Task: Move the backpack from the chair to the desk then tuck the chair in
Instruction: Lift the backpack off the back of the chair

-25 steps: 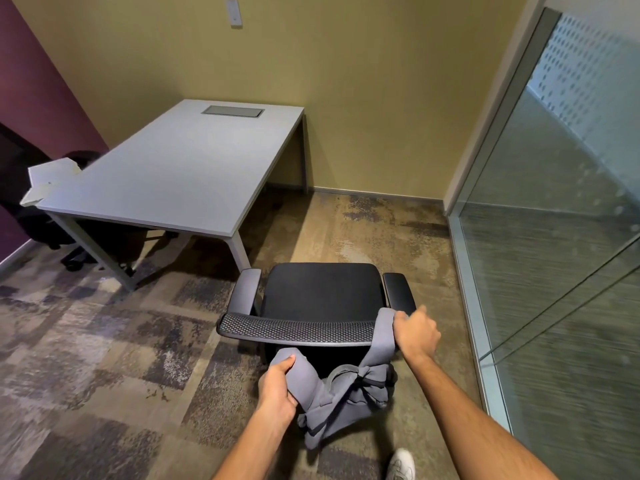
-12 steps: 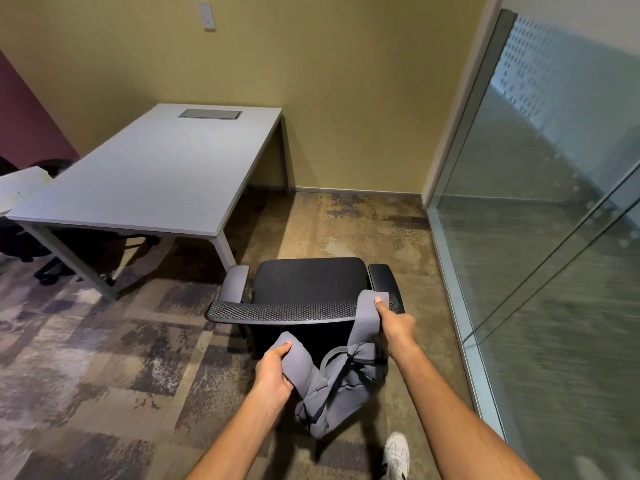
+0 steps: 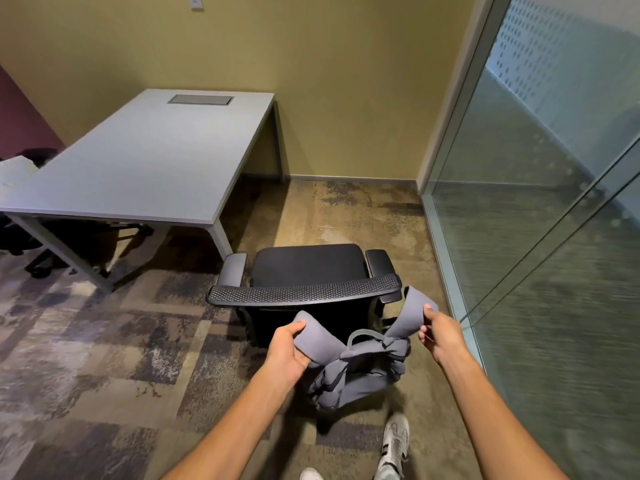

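A person's left hand [image 3: 290, 348] and right hand [image 3: 437, 330] each grip a strap of the grey backpack [image 3: 356, 368], hanging behind the office chair [image 3: 304, 275]; carrying it to the desk surface [image 3: 145, 161] likely comes next.

Mustard wall [image 3: 329, 81] behind, maroon wall [image 3: 20, 112] at left, frosted glass partition [image 3: 540, 202] at right, mottled carpet [image 3: 104, 341] underfoot; possibly another chair [image 3: 20, 237] far left.
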